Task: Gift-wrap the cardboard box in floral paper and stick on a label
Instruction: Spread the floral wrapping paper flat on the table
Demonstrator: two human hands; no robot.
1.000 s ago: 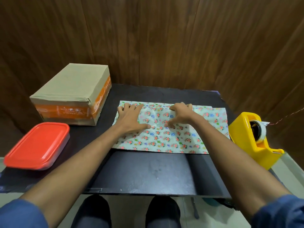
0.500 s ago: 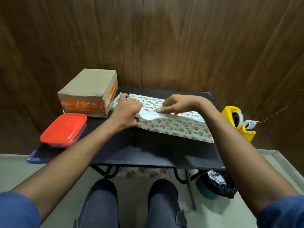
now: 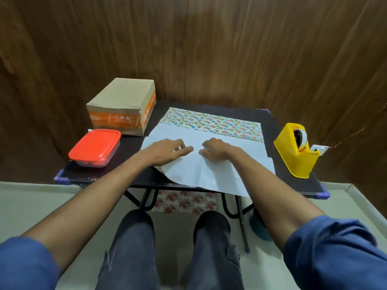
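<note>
Early stage. Paper (image 3: 209, 147) spread white side up beside the tape dispenser (image 3: 297, 151); left hand (image 3: 165, 151) flat, right hand (image 3: 213, 150) pinching a crease. Box (image 3: 123, 105) left of it, unwrapped; label unseen.

Single head-worn view, wide-angle, facing forward and down from above the seated person's knees onto the worktop (image 3: 293, 185) at arm's reach.

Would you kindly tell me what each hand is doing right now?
Left hand: open, fingers resting flat on the floral paper.
Right hand: on the paper, fingers bent; pinching or not cannot be told.
</note>
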